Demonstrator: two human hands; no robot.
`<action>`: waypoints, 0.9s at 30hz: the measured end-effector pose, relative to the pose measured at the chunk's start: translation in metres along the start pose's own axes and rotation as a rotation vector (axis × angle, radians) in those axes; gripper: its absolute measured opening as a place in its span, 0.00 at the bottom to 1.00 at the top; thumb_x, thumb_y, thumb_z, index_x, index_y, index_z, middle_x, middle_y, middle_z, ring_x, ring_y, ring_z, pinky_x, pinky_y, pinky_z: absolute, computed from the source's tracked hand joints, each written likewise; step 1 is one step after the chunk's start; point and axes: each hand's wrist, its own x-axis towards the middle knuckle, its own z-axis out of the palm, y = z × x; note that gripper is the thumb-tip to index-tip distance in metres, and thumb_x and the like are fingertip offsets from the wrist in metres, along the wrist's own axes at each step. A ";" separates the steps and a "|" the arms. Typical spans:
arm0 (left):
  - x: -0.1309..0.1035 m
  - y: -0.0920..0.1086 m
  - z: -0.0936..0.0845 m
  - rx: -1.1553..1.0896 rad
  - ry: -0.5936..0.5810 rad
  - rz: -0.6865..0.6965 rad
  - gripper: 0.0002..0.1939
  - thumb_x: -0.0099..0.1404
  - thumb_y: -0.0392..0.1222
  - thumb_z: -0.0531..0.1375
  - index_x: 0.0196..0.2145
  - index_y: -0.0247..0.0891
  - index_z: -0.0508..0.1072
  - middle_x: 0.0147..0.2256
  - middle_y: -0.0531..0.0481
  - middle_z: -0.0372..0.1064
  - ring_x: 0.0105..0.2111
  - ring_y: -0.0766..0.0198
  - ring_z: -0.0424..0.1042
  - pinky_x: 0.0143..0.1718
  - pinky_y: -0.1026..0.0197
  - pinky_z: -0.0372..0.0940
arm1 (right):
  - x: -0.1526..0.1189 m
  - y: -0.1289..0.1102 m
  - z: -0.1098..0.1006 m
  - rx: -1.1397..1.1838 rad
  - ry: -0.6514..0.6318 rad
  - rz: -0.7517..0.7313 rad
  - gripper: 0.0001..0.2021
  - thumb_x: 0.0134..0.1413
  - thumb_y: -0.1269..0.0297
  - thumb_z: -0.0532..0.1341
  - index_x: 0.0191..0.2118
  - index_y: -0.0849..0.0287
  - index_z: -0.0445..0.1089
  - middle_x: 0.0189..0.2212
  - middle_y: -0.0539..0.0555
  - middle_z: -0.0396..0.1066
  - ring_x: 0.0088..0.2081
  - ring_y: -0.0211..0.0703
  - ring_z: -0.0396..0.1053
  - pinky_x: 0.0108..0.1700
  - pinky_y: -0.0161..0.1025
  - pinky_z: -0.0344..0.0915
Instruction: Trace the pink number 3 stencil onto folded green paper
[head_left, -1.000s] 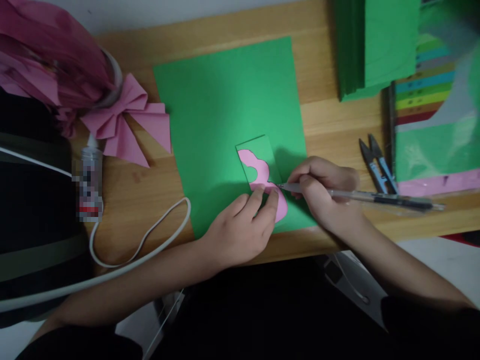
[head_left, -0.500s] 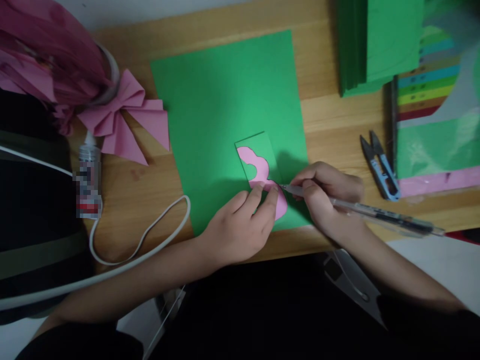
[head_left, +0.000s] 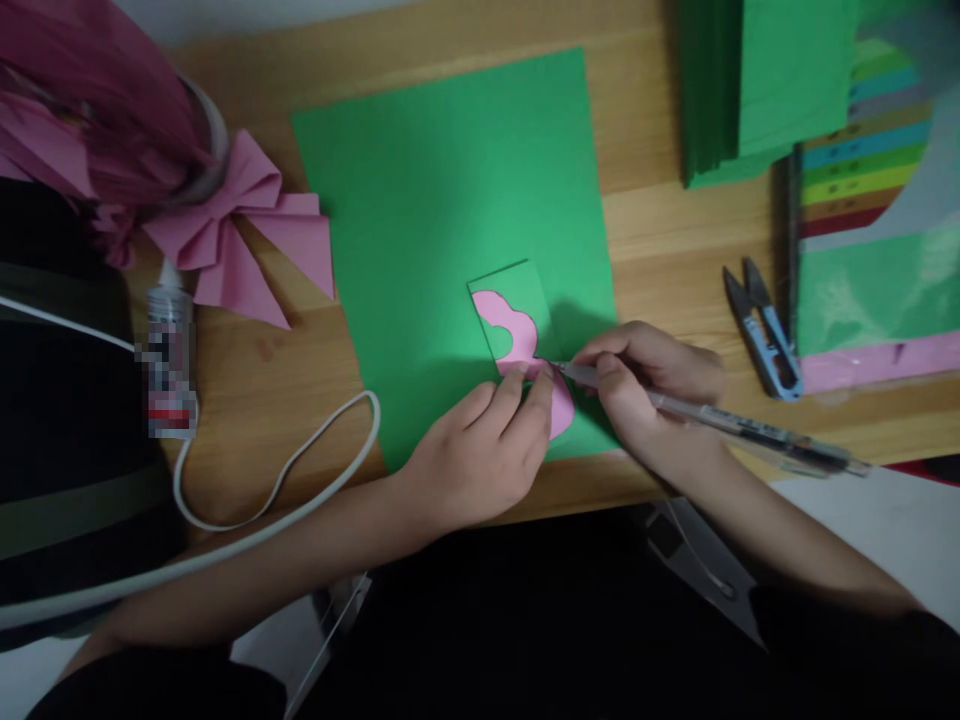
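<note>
A curvy pink paper shape lies on a small folded green piece, which rests on a large green sheet. My left hand presses the pink shape down with its fingertips, the fingers spread a little. In my right hand is a clear pen, pinched near its point, with the tip at the right edge of the pink shape. A dark line runs along part of that edge.
Blue snips lie at right beside a plastic-wrapped paper pack. Folded green paper is at the upper right. A pink bow, a glue tube and a white cable are on the left.
The pen tip and my right hand have shifted slightly left and up along the pink edge. My left hand stays on the pink shape. The whole view has moved slightly.
</note>
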 end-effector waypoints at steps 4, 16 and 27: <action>0.000 0.000 0.000 0.017 -0.011 -0.003 0.15 0.70 0.30 0.51 0.46 0.23 0.75 0.49 0.37 0.76 0.46 0.54 0.77 0.39 0.58 0.68 | 0.001 0.001 0.003 0.093 0.044 0.080 0.08 0.55 0.70 0.57 0.28 0.56 0.73 0.20 0.45 0.71 0.19 0.34 0.66 0.23 0.32 0.63; 0.001 -0.001 -0.001 -0.011 -0.017 -0.003 0.14 0.70 0.32 0.54 0.47 0.21 0.75 0.48 0.37 0.76 0.46 0.50 0.78 0.38 0.59 0.68 | 0.004 -0.002 0.002 -0.015 0.046 -0.021 0.09 0.53 0.74 0.57 0.29 0.56 0.73 0.19 0.45 0.71 0.20 0.32 0.67 0.23 0.30 0.64; 0.001 0.000 -0.001 -0.023 -0.022 -0.005 0.15 0.70 0.33 0.55 0.48 0.21 0.75 0.48 0.38 0.77 0.46 0.52 0.78 0.38 0.58 0.68 | 0.003 -0.004 -0.001 -0.116 -0.016 -0.040 0.08 0.55 0.72 0.57 0.31 0.55 0.73 0.23 0.47 0.74 0.22 0.34 0.70 0.26 0.32 0.67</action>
